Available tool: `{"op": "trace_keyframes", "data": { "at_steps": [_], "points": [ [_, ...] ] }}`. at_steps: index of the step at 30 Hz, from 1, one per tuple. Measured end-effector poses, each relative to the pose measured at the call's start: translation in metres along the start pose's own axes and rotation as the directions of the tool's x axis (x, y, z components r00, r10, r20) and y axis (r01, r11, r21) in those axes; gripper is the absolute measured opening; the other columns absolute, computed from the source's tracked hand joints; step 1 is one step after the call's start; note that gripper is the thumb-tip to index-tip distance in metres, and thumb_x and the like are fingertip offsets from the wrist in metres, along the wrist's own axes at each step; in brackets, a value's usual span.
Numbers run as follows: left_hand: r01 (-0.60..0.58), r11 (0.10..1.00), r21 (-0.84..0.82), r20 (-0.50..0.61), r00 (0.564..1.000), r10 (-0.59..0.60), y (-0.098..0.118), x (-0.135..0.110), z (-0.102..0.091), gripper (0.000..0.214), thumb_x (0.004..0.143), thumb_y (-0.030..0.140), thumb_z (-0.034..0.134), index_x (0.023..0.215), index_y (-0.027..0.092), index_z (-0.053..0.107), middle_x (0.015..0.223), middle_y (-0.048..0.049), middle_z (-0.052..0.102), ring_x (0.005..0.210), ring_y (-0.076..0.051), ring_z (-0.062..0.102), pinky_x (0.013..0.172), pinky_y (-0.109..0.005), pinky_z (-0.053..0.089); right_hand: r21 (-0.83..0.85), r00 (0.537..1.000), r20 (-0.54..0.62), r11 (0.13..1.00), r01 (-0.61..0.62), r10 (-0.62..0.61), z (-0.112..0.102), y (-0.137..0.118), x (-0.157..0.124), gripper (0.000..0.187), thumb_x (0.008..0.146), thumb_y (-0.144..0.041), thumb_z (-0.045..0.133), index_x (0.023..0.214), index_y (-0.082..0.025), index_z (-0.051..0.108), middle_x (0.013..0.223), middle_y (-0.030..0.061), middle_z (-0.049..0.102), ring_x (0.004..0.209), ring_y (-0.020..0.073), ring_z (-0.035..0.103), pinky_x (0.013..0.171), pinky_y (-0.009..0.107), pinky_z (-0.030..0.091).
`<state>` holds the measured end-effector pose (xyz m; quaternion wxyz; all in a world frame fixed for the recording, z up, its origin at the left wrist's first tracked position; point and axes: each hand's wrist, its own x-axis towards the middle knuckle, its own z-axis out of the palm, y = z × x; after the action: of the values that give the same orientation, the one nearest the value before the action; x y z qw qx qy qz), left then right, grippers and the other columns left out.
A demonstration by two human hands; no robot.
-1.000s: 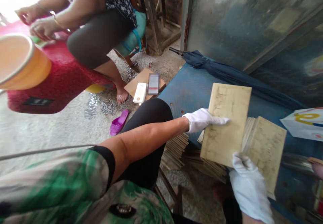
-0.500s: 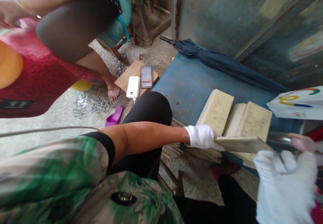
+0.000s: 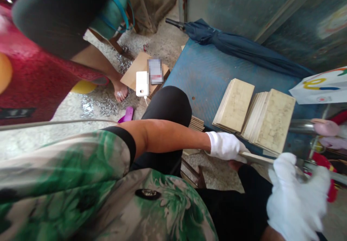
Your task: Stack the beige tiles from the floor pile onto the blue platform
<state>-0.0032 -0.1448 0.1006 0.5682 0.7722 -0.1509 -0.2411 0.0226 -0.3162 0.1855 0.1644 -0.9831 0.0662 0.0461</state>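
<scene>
My left hand (image 3: 227,146), in a white glove, grips the left end of a thin cream-coloured board (image 3: 257,158). The board is seen almost edge-on, in front of the blue surface. Close to its other end is my right hand (image 3: 295,194), also white-gloved and blurred, with its fingers apart. That hand hides the board's right end, so I cannot tell whether they touch. Just beyond lie two stacks of similar boards, a left stack (image 3: 237,103) and a right stack (image 3: 276,119) whose boards lean in a fanned row.
A folded dark umbrella (image 3: 230,54) lies along the back of the blue surface (image 3: 200,74). At right are a white printed bag (image 3: 322,85) and a metal cylinder (image 3: 300,126). A white power bank (image 3: 142,83) and phone rest on cardboard. Another person sits at left.
The board has turned from showing its face to nearly edge-on, still in my left hand. My right hand has shifted slightly left beside its end. The whole view has shifted a little.
</scene>
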Motion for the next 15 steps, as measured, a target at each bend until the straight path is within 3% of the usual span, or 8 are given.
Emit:
{"op": "trace_keyframes", "data": {
  "at_steps": [4, 7, 9, 12, 15],
  "points": [
    [-0.065, 0.997, 0.03, 0.074, 0.995, 0.063, 0.003, 0.008, 0.007, 0.024, 0.092, 0.033, 0.062, 0.111, 0.02, 0.071, 0.098, -0.0023, 0.072, 0.087, -0.015, 0.066, 0.074, -0.024, 0.047, 0.049, 0.994, -0.081, 0.997, -0.063, 0.067, -0.008, -0.009, -0.014, 0.086, 0.077, -0.074, 0.061, 0.139, -0.015, 0.057, 0.123, 0.0173, 0.064, 0.109, 0.0366, 0.063, 0.097, 0.054, 0.05],
    [-0.133, 0.975, 0.178, 0.149, 0.983, 0.107, 0.008, 0.01, -0.002, 0.034, 0.078, 0.028, 0.076, 0.11, 0.015, 0.072, 0.101, -0.0073, 0.072, 0.089, -0.019, 0.067, 0.076, -0.027, 0.049, 0.123, 0.99, -0.093, 0.988, -0.09, 0.101, -0.005, -0.007, -0.021, 0.091, 0.074, -0.071, 0.064, 0.137, -0.007, 0.057, 0.12, 0.0201, 0.065, 0.104, 0.0344, 0.065, 0.094, 0.048, 0.053],
    [-0.087, 0.939, 0.333, 0.185, 0.982, 0.026, 0.011, 0.009, -0.015, 0.042, 0.071, 0.025, 0.08, 0.111, 0.012, 0.072, 0.108, -0.0128, 0.072, 0.094, -0.024, 0.067, 0.08, -0.031, 0.051, 0.088, 0.982, -0.099, 0.984, -0.155, 0.163, 0.005, 0.001, -0.024, 0.094, 0.068, -0.071, 0.069, 0.136, -0.007, 0.059, 0.118, 0.0218, 0.066, 0.102, 0.0381, 0.065, 0.095, 0.053, 0.051],
    [0.127, 0.852, 0.507, 0.121, 0.969, -0.216, 0.014, 0.005, -0.035, 0.039, 0.074, 0.022, 0.076, 0.11, 0.008, 0.073, 0.105, -0.0178, 0.072, 0.095, -0.028, 0.068, 0.082, -0.035, 0.053, -0.051, 0.963, -0.129, 0.968, -0.245, 0.237, 0.031, 0.022, -0.023, 0.1, 0.061, -0.075, 0.073, 0.139, -0.014, 0.058, 0.123, 0.0231, 0.064, 0.108, 0.0467, 0.061, 0.098, 0.064, 0.045],
    [0.253, 0.796, 0.549, 0.036, 0.945, -0.325, 0.015, 0.002, -0.046, 0.035, 0.078, 0.021, 0.071, 0.11, 0.008, 0.074, 0.096, -0.018, 0.073, 0.092, -0.028, 0.069, 0.081, -0.034, 0.053, -0.124, 0.983, -0.119, 0.98, -0.157, 0.143, 0.062, 0.041, -0.017, 0.096, 0.06, -0.072, 0.074, 0.133, -0.011, 0.061, 0.124, 0.0251, 0.061, 0.113, 0.0466, 0.057, 0.098, 0.059, 0.046]
  ]
}}
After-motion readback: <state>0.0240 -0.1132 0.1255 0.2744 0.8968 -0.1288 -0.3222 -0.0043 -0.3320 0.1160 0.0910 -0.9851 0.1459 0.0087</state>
